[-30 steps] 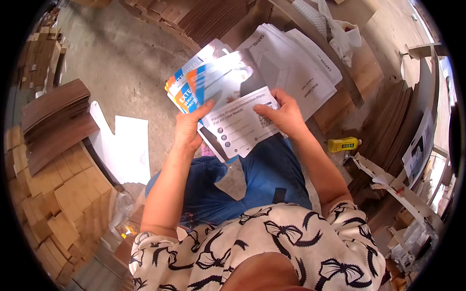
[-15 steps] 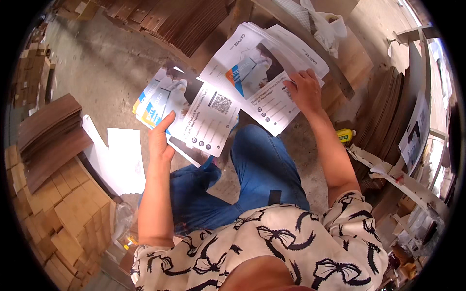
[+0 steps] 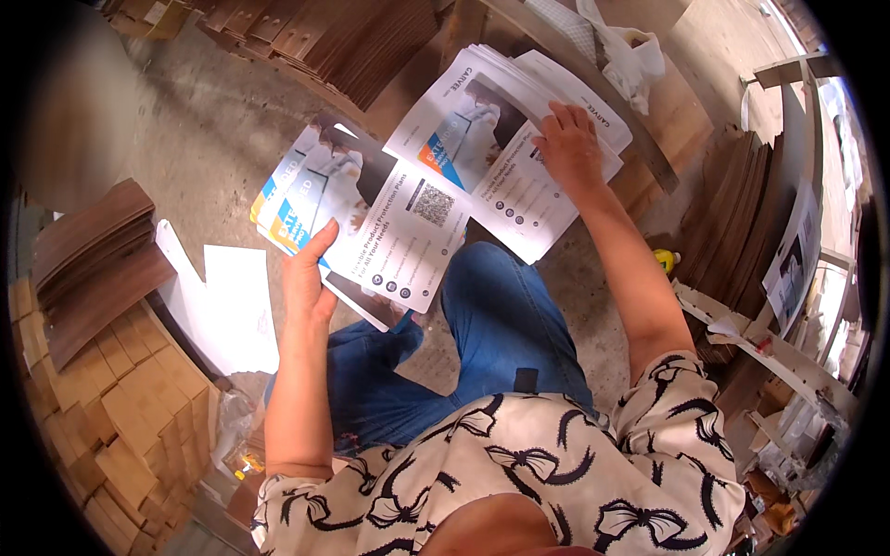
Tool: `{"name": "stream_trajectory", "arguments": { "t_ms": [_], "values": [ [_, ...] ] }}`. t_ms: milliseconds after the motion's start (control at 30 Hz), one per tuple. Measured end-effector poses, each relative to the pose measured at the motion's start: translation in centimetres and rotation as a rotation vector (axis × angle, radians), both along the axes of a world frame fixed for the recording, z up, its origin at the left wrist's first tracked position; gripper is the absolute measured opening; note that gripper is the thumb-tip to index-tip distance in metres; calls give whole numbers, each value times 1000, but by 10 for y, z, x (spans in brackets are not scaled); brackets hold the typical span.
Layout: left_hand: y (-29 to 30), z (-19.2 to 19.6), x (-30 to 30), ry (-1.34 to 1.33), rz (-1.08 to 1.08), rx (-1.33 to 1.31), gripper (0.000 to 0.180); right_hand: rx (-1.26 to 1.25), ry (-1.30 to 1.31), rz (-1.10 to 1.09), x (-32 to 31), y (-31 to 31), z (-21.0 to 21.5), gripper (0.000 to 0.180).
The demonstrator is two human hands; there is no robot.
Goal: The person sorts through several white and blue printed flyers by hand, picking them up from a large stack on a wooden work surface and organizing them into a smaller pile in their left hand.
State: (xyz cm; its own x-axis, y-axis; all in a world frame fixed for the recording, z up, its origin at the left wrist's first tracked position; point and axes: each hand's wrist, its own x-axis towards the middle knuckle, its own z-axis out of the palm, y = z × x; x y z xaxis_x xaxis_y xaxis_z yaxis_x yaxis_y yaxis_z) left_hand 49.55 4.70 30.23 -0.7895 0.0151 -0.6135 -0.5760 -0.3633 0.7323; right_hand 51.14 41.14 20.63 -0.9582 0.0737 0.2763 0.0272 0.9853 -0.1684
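My left hand (image 3: 309, 275) is closed on the lower left edge of several printed leaflets (image 3: 394, 222), thumb on top and fingers hidden beneath. They are fanned a little, showing a photo, a blue and orange patch and a square code. Over on the right, my right hand (image 3: 567, 153) rests on a thick stack of matching leaflets (image 3: 508, 208), fingers bent over the top sheet near its right edge. Nothing shows gripped in those fingers; they press on the paper. The two sets of leaflets meet near the middle, above my knees.
Brown curved boards (image 3: 315, 46) are piled ahead. To the left lie more brown boards (image 3: 102, 250), white sheets (image 3: 238, 306) and stacked tan cartons (image 3: 139, 408). At right stand leaning boards (image 3: 728, 222), a yellow bottle (image 3: 665, 260) and a wooden frame (image 3: 769, 347). A white cloth (image 3: 630, 65) lies beyond the stack.
My right hand has slid slightly up and left over the stack. The leaflets in my left hand have shifted a little to the right and down. A blurred shape has entered at the upper left.
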Motion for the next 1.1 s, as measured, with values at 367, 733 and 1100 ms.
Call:
{"name": "stream_trajectory", "arguments": {
  "t_ms": [367,733,1100],
  "values": [
    [-1,2,5,-9,39,16,44,-2,-13,0,6,-18,4,23],
    [8,15,4,156,122,51,44,-304,-289,-46,0,20,-17,42],
    [3,4,6,114,169,84,44,-547,-499,-79,2,36,-10,62]
  ]
}}
